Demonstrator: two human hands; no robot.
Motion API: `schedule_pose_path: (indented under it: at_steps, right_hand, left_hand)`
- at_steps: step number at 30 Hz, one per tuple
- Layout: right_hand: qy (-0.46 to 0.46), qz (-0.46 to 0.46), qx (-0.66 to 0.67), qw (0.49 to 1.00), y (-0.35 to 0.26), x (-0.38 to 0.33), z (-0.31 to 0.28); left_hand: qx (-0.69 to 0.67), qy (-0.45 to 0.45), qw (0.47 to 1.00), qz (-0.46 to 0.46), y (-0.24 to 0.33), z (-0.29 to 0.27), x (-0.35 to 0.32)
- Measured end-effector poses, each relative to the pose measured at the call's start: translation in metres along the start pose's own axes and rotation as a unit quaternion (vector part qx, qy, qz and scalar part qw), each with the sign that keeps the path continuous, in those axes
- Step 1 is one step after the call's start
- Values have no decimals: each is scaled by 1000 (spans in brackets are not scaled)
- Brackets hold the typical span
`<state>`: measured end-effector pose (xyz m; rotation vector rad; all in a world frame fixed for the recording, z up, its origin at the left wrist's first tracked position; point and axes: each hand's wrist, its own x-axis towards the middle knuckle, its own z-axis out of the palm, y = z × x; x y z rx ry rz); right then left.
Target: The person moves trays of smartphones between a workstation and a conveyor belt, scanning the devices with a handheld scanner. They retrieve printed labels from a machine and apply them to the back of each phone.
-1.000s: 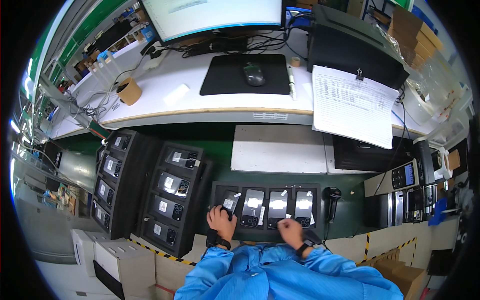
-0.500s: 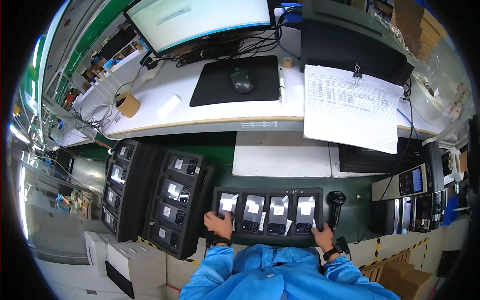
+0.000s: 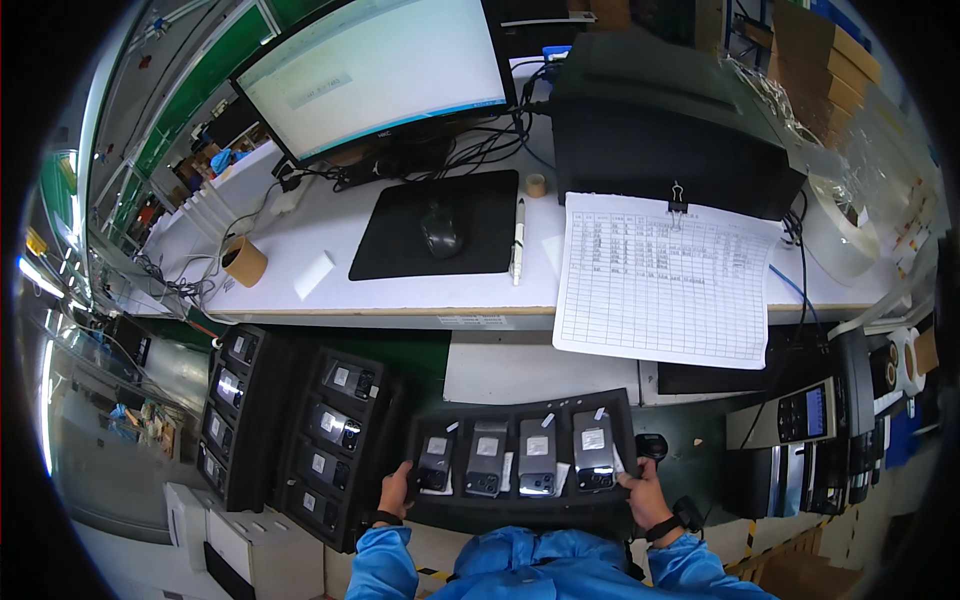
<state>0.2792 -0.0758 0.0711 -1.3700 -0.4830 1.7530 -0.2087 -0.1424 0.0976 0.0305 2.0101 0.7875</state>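
Observation:
A black foam tray [image 3: 622,425] sits in front of me, slightly tilted, its right end farther away than its left. Several grey smartphones [image 3: 538,458] lie in its slots, camera ends toward me, with white labels on their backs and paper slips beside them. My left hand [image 3: 395,492] is closed on the tray's left end. At the right end, my right hand [image 3: 645,492] grips the near corner, thumb toward the rim. Just beyond that hand a black handheld scanner [image 3: 652,446] shows in part. Fingers under the tray are hidden.
Two more black foam trays of phones [image 3: 335,425] stand at the left. Behind is a white desk [image 3: 310,235] with a monitor [image 3: 380,75], a mouse [image 3: 441,232] and a clipped paper form [image 3: 665,285] overhanging its edge. A label printer [image 3: 790,415] stands at the right.
My left hand has moved from beside the leftmost phone to the tray's left end. The tray has turned, right end away from me. The view has shifted, showing more of the desk.

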Motion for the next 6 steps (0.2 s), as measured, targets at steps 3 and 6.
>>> schedule_pose_path:
  at_steps: [3,6]
  right_hand:
    - [10,24,17,1000,-26,38,-6]
    - [42,77,-10,996,-59,74,2]
  left_hand:
    - [-102,-78,986,102,24,30,5]
    - [-111,-94,981,125,48,55,34]
